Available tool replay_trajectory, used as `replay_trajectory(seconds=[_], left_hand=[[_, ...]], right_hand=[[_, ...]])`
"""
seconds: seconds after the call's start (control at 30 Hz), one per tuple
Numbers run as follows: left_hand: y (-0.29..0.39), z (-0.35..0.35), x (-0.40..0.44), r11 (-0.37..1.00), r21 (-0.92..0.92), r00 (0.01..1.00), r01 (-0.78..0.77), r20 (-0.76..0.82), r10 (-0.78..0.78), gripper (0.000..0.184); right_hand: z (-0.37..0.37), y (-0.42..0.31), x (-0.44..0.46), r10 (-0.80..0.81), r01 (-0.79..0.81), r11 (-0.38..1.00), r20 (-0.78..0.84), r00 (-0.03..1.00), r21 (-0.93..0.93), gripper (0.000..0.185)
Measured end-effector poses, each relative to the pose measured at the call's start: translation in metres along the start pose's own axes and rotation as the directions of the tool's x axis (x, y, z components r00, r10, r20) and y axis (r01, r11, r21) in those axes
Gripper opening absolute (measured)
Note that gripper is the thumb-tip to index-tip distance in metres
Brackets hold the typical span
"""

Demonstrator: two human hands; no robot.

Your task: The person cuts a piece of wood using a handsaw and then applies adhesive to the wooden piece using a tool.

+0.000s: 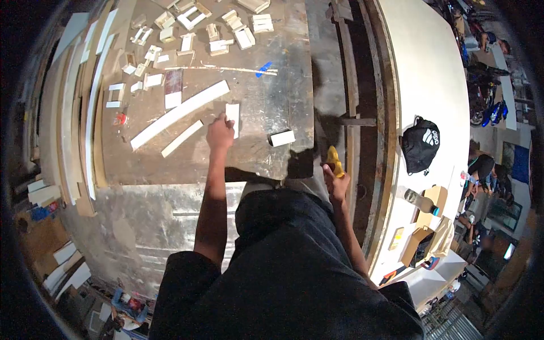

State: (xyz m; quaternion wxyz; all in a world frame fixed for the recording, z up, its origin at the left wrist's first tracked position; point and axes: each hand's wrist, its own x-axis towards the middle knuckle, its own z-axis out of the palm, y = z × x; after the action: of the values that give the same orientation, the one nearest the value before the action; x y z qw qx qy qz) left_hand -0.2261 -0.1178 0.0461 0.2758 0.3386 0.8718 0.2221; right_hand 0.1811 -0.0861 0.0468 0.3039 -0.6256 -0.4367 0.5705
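My left hand is over the wooden table, its fingers curled at the left edge of a short white board. To its left lie a long, slightly curved white strip and a shorter narrow strip. A small white block rests near the table's right edge. Past that edge, low beside my body, my right hand is wrapped round a yellow tool; its exact kind is unclear.
Several small wooden assemblies cover the table's far side, near a thin stick and a blue object. Long boards line the left edge. On the white surface at right are a black drawstring bag and a bottle. People are beyond.
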Motion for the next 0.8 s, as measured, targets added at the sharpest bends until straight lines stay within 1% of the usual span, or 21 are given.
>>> replay_trajectory(seconds=[0.03,0.07,0.1,0.13,0.17,0.2,0.23,0.27,0.3,0.33,0.4,0.43,0.5,0.53,0.6,0.63,0.67,0.7,0.73,0.77,0.8], left_hand=[[-0.003,-0.003,0.005,0.963,0.242,0.988,0.12,-0.126,-0.092,0.033],[-0.004,-0.003,0.009,0.856,0.448,0.953,0.257,-0.265,-0.147,0.036],[0.001,0.0,0.008,0.858,0.447,0.954,0.253,-0.264,-0.144,0.036],[0.011,0.006,0.001,0.878,0.462,0.938,0.124,-0.343,0.048,0.039],[0.022,0.014,-0.007,0.873,0.487,0.881,-0.004,-0.412,0.234,0.042],[0.031,0.03,-0.014,0.939,0.297,0.94,-0.171,-0.237,0.246,0.045],[0.04,0.05,-0.021,0.956,0.065,0.955,-0.287,-0.06,0.291,0.049],[0.049,0.069,-0.029,0.945,0.056,0.945,-0.321,0.077,0.317,0.052],[0.058,0.083,-0.036,0.933,0.04,0.916,-0.358,0.211,0.342,0.055],[0.06,0.094,-0.048,0.892,0.111,0.887,-0.439,0.211,0.41,0.056],[0.061,0.109,-0.054,0.845,0.133,0.852,-0.518,0.168,0.495,0.058],[0.061,0.116,-0.054,0.842,0.135,0.849,-0.523,0.172,0.5,0.058],[0.068,0.121,-0.053,0.847,-0.061,0.828,-0.528,0.186,0.53,0.052],[0.076,0.12,-0.053,0.843,-0.058,0.823,-0.534,0.192,0.535,0.052],[0.099,0.114,-0.052,0.842,-0.095,0.836,-0.532,0.099,0.539,0.049],[0.107,0.11,-0.049,0.811,-0.045,0.802,-0.584,0.125,0.584,0.056],[0.118,0.107,-0.044,0.808,-0.041,0.799,-0.587,0.13,0.587,0.056],[0.127,0.108,-0.038,0.86,-0.005,0.818,-0.51,0.305,0.487,0.06],[0.135,0.108,-0.035,0.899,0.049,0.807,-0.435,0.463,0.365,0.063],[0.142,0.11,-0.036,0.897,0.056,0.807,-0.439,0.464,0.366,0.063],[0.148,0.114,-0.038,0.88,0.061,0.804,-0.472,0.44,0.4,0.066]], right_hand=[[-0.001,0.003,-0.003,0.006,-0.008,1.0,-0.061,0.998,-0.021,0.022],[-0.002,0.006,-0.005,0.012,-0.017,0.999,-0.127,0.992,-0.043,0.022],[-0.004,0.005,-0.006,0.095,-0.1,0.995,-0.154,0.983,-0.02,0.024],[-0.01,0.01,-0.008,0.097,-0.102,0.995,-0.158,0.983,-0.023,0.024],[-0.016,0.017,-0.009,0.124,-0.124,0.992,-0.159,0.979,0.009,0.025],[-0.021,0.024,-0.011,0.153,-0.148,0.988,-0.157,0.976,0.041,0.027],[-0.024,0.029,-0.011,0.159,-0.155,0.987,-0.156,0.975,0.039,0.027],[-0.027,0.033,-0.01,0.171,-0.159,0.984,-0.178,0.969,0.082,0.028],[-0.03,0.035,-0.009,0.181,-0.158,0.979,-0.203,0.962,0.126,0.029],[-0.033,0.032,-0.01,0.183,-0.159,0.979,-0.206,0.961,0.128,0.029],[-0.039,0.029,-0.011,0.199,-0.162,0.973,-0.235,0.951,0.166,0.029],[-0.044,0.03,-0.011,0.201,-0.162,0.972,-0.239,0.95,0.172,0.029],[-0.053,0.034,-0.012,0.177,-0.161,0.982,-0.199,0.964,0.096,0.035],[-0.057,0.038,-0.011,0.181,-0.162,0.981,-0.204,0.962,0.104,0.035],[-0.067,0.043,-0.007,0.225,-0.195,0.967,-0.186,0.956,0.166,0.03],[-0.067,0.037,-0.006,0.226,-0.194,0.966,-0.19,0.955,0.173,0.03],[-0.065,0.032,-0.005,0.192,-0.165,0.975,-0.185,0.964,0.152,0.032],[-0.065,0.028,-0.002,0.157,-0.135,0.982,-0.177,0.972,0.132,0.033],[-0.066,0.024,0.002,0.159,-0.135,0.981,-0.175,0.972,0.14,0.033],[-0.067,0.02,0.005,0.165,-0.159,0.986,-0.153,0.974,0.055,0.034],[-0.07,0.016,0.009,0.175,-0.181,0.983,-0.133,0.976,-0.032,0.035]])
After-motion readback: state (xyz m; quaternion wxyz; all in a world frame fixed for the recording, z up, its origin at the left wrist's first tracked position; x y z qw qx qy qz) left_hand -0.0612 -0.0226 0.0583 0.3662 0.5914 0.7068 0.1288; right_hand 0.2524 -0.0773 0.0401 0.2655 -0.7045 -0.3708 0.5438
